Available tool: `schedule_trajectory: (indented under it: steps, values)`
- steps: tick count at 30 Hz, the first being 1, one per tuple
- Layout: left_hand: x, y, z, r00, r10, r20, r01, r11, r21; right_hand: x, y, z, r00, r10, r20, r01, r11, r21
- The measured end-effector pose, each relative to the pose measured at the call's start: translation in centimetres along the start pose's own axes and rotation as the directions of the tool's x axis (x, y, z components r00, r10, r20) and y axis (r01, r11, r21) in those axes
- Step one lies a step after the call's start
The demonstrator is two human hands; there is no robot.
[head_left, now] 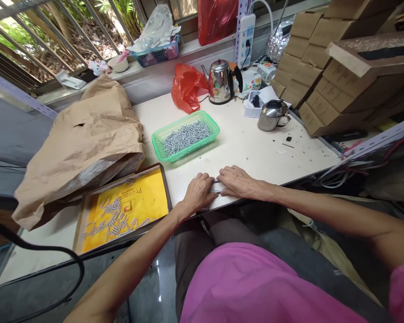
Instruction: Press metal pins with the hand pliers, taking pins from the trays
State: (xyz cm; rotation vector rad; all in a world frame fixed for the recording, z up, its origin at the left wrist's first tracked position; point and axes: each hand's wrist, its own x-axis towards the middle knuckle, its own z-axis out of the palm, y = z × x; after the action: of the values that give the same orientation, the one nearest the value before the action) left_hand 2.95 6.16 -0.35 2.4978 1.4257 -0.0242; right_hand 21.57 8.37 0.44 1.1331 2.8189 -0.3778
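My left hand (198, 192) and my right hand (239, 181) lie side by side, palms down, at the front edge of the white table (256, 148). Between their fingertips sits a small silvery object (217, 186), mostly covered, with fingers of both hands curled onto it. A green plastic basket (161, 134) full of small metal pins stands behind the hands. To the left, a shallow brown tray with a yellow sheet (148, 204) holds several scattered metal pins.
A large crumpled brown paper bag (84, 134) lies at the left. A red plastic bag (186, 87), a steel kettle (220, 80) and a small steel pot (272, 115) stand at the back. Stacked cardboard boxes (326, 63) fill the right. A black cable (54, 251) loops at the lower left.
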Motion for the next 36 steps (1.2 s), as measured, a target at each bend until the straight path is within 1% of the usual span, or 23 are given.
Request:
schedule_trajectory:
  steps: [3, 6, 9, 12, 14, 16, 19, 20, 22, 25, 27, 28, 30, 32, 33, 34, 36]
  values:
    - [0.1, 0.0, 0.5, 1.0, -0.015, -0.003, 0.015, 1.0, -0.021, 0.2, -0.3, 0.7, 1.0, -0.001, 0.016, 0.001, 1.0, 0.005]
    - [0.2, 0.3, 0.7, 0.999, -0.033, 0.011, 0.033, 0.999, -0.012, 0.3, -0.5, 1.2, 0.999, 0.019, 0.03, -0.019, 1.0, 0.019]
    - [0.0, 0.6, 0.4, 0.998, -0.058, 0.012, 0.057, 0.998, 0.023, 0.1, -0.3, 1.1, 1.0, 0.016, 0.002, -0.016, 1.0, 0.009]
    - [-0.6, 0.9, 0.6, 0.997, -0.063, -0.037, 0.064, 0.997, 0.038, 0.1, 0.7, 0.5, 0.999, -0.023, -0.036, 0.024, 1.0, 0.016]
    - [-1.4, 1.1, 1.3, 0.993, -0.054, -0.106, 0.058, 0.998, 0.028, 0.3, 1.7, 0.3, 0.998, -0.057, -0.037, 0.059, 0.997, 0.044]
    - [-2.3, 1.6, 2.6, 0.981, -0.023, -0.191, 0.024, 1.0, 0.007, 0.8, 2.6, 0.5, 0.997, -0.066, -0.05, 0.069, 0.995, 0.066]
    - [-3.5, 2.8, 4.7, 0.956, 0.052, -0.287, -0.069, 0.996, -0.049, 2.0, 3.4, 1.0, 0.995, -0.004, -0.096, 0.007, 0.999, 0.038]
    - [-3.8, 3.3, 5.3, 0.95, 0.062, -0.306, -0.088, 0.993, -0.072, 2.5, 3.6, 1.1, 0.993, 0.017, -0.114, -0.015, 1.0, 0.019]
    - [-4.1, 4.1, 6.1, 0.942, 0.047, -0.331, -0.09, 0.989, -0.116, 3.5, 3.8, 1.1, 0.988, 0.031, -0.15, -0.033, 0.999, -0.011]
    - [-4.2, 4.7, 6.4, 0.937, 0.001, -0.349, -0.062, 0.985, -0.163, 4.6, 3.7, 0.5, 0.983, 0.038, -0.179, -0.043, 0.999, -0.023]
    - [-4.3, 4.8, 6.3, 0.936, -0.009, -0.352, -0.058, 0.982, -0.18, 4.9, 2.8, 0.1, 0.983, 0.024, -0.182, -0.03, 0.999, -0.027]
    - [-4.3, 4.8, 6.2, 0.936, -0.005, -0.353, -0.064, 0.981, -0.185, 5.0, 2.1, -0.1, 0.983, -0.017, -0.184, 0.013, 1.0, -0.025]
    - [-4.5, 4.8, 6.2, 0.937, 0.015, -0.348, -0.087, 0.977, -0.192, 5.0, -0.1, -0.3, 0.967, -0.176, -0.184, 0.175, 0.984, -0.018]
    - [-4.8, 4.8, 6.4, 0.946, 0.038, -0.321, -0.107, 0.974, -0.2, 5.2, -2.6, -0.1, 0.92, -0.361, -0.153, 0.363, 0.932, -0.019]
    - [-4.9, 4.8, 6.4, 0.953, 0.045, -0.3, -0.11, 0.973, -0.203, 5.4, -3.8, 0.1, 0.895, -0.429, -0.12, 0.428, 0.903, -0.032]
    - [-5.1, 4.9, 6.5, 0.958, 0.049, -0.281, -0.109, 0.973, -0.205, 5.7, -5.0, 0.3, 0.876, -0.476, -0.082, 0.473, 0.88, -0.05]
    - [-5.4, 5.1, 6.7, 0.963, 0.049, -0.265, -0.106, 0.973, -0.205, 6.4, -6.8, 0.8, 0.852, -0.523, -0.015, 0.52, 0.849, -0.096]
